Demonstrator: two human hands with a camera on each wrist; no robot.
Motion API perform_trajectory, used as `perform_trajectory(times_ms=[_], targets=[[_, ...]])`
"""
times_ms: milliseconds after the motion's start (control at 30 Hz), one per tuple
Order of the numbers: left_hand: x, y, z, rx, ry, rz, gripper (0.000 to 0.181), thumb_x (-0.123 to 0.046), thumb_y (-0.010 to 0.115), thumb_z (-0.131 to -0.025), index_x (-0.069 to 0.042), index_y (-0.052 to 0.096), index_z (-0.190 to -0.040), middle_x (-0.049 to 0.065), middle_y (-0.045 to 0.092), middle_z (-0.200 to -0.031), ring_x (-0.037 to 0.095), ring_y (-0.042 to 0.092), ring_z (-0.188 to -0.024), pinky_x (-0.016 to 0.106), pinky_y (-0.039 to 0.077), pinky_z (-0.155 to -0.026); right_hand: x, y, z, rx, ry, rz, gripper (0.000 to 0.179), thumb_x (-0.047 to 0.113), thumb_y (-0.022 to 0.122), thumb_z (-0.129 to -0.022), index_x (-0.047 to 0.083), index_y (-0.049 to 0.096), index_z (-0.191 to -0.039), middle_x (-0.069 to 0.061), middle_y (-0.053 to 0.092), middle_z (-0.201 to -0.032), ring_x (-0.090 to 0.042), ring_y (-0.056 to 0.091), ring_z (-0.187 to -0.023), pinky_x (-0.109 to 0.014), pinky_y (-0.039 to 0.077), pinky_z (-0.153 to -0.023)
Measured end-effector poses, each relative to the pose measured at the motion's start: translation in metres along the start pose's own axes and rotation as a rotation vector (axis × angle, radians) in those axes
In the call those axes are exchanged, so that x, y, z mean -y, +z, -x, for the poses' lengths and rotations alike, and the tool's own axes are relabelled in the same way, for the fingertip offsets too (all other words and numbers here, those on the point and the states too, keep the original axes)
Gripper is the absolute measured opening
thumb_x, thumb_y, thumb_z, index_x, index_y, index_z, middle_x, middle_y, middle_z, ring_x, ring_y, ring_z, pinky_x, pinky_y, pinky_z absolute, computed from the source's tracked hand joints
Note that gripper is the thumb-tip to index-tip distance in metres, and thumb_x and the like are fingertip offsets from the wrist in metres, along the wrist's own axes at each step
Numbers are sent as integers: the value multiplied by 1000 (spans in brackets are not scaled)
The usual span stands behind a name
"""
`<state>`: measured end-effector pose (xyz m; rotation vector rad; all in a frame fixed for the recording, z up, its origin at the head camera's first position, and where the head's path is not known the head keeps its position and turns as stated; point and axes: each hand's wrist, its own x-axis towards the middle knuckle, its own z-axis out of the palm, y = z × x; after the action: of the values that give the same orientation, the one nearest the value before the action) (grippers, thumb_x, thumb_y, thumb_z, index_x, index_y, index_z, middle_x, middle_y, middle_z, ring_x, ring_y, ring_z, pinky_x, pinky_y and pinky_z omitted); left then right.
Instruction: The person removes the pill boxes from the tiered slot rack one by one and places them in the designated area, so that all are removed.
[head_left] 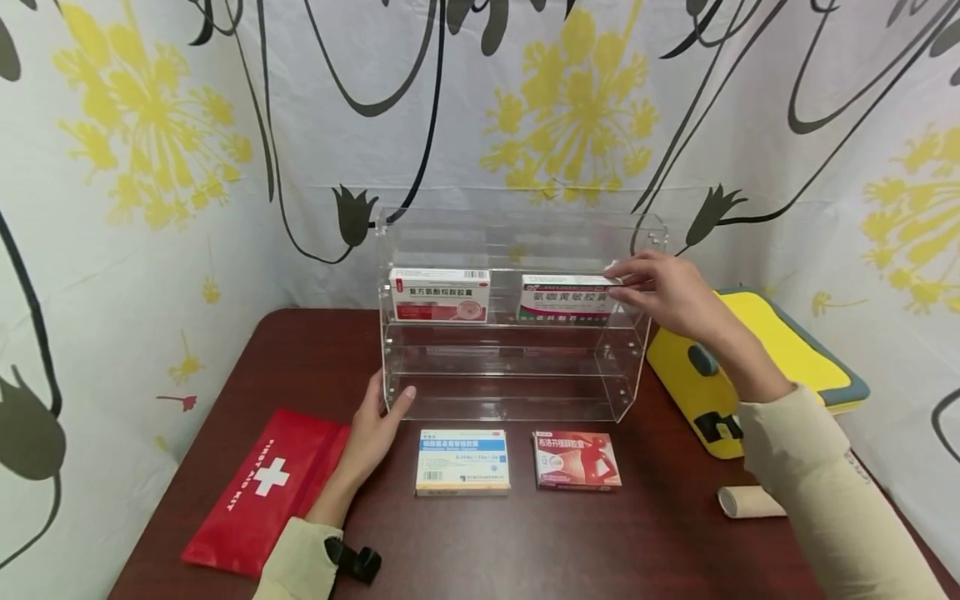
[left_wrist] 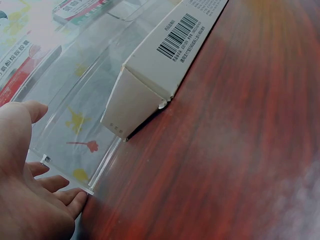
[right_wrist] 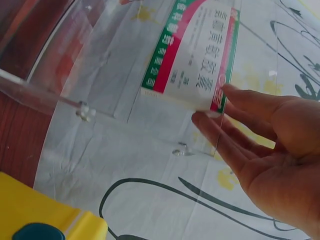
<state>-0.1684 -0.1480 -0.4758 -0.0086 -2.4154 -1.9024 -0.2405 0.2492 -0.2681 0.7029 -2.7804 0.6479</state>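
A clear acrylic shelf rack (head_left: 495, 408) stands on the table. My left hand (head_left: 372, 429) grips its lower left side edge, thumb in front and fingers round the panel. On an upper tier, my right hand (head_left: 671, 292) pinches the upper right corner of a white, pink and green medicine box (head_left: 564, 302). In the right wrist view, fingertips (right_wrist: 201, 119) touch that box's end. A red-and-white medicine box (head_left: 440, 296) stands left on the same tier. Before the rack lie a blue-and-white medicine box (head_left: 462, 461) and a red medicine box (head_left: 577, 460).
A red first aid kit pouch (head_left: 266, 492) lies at left, beside my left forearm. Behind my right arm is a yellow and grey case (head_left: 780, 342), with a beige cylinder (head_left: 750, 502) nearer. A patterned curtain (head_left: 300, 150) hangs behind the table.
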Motion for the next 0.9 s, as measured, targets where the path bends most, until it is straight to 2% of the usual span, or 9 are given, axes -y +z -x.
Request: perform_trajectory(times_ms=[167, 267, 433, 667, 800, 900], targets=[[11, 1, -4, -14, 24, -9, 74, -52, 62, -92, -26, 28, -153, 11, 46, -146, 25, 43, -133, 51, 37, -103, -5, -5, -6, 57, -1, -45, 24, 11, 70, -92, 6, 71, -115, -11, 69, -106, -25, 69, -91, -38, 56, -73], [12, 1, -4, -21, 28, -17, 74, -54, 63, -91, -28, 29, -152, 9, 46, -145, 24, 43, -132, 51, 37, -104, -8, -8, -8, 81, 11, -73, 23, 12, 70, -92, 7, 72, -114, -10, 71, -105, -23, 69, -92, -29, 55, -74], [12, 2, -5, -15, 42, -12, 76, -53, 62, -92, -24, 28, -153, 8, 44, -148, 23, 39, -135, 52, 35, -106, -10, -9, -9, 77, 24, -103, 22, 12, 72, -90, 8, 74, -112, -9, 71, -105, -22, 69, -91, -16, 50, -70], [12, 2, -6, -18, 40, -11, 73, -50, 63, -93, -25, 29, -153, 8, 45, -146, 21, 42, -134, 49, 37, -104, -10, -5, -7, 18, 68, -100, 21, 13, 72, -90, 11, 75, -111, -8, 72, -103, -20, 69, -88, -17, 50, -66], [12, 2, -5, -19, 50, -1, 73, -49, 63, -93, -23, 30, -152, 10, 47, -145, 24, 43, -132, 51, 38, -103, -10, -4, -7, -20, 80, -100, 19, 11, 70, -91, 11, 76, -110, -8, 72, -102, -19, 68, -82, -21, 46, -56], [12, 2, -6, -17, 49, 3, 73, -48, 63, -93, -22, 30, -153, 12, 46, -146, 25, 43, -133, 51, 37, -103, -9, -7, -7, -36, 92, -106, 18, 11, 68, -93, 11, 76, -110, -10, 72, -102, -21, 68, -82, -23, 44, -53]])
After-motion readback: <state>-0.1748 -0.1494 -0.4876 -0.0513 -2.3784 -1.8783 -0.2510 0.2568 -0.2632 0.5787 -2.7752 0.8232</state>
